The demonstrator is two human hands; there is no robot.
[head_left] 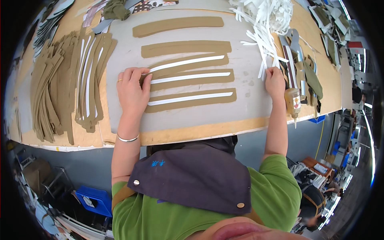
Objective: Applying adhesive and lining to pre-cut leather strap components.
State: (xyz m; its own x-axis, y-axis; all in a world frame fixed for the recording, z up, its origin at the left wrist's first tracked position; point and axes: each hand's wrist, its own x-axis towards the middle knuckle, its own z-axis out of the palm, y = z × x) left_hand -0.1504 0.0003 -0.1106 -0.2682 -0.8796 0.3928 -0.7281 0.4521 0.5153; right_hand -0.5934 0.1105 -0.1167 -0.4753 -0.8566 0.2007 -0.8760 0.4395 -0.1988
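Observation:
My left hand (134,89) has its thumb and forefinger closed at the left end of a brown fabric strip (208,63) that bears a narrow white strip (187,63). Nearer to me lie two similar brown strips with white strips (192,77) along them. Two bare brown pieces (178,27) rest farther off, one behind the other. On the right, my right hand (276,83) pinches the near ends of white strips (269,60) hanging from a tangled white heap (268,16). How many it holds is hidden by the fingers.
A grey sheet (248,114) covers the middle of the wooden table (208,130). Stacks of brown strips (52,88) lie at left, some with white strips. By my right hand, a squeeze bottle (293,100) points nozzle-down near the table edge, with fabric scraps (313,78) beyond it.

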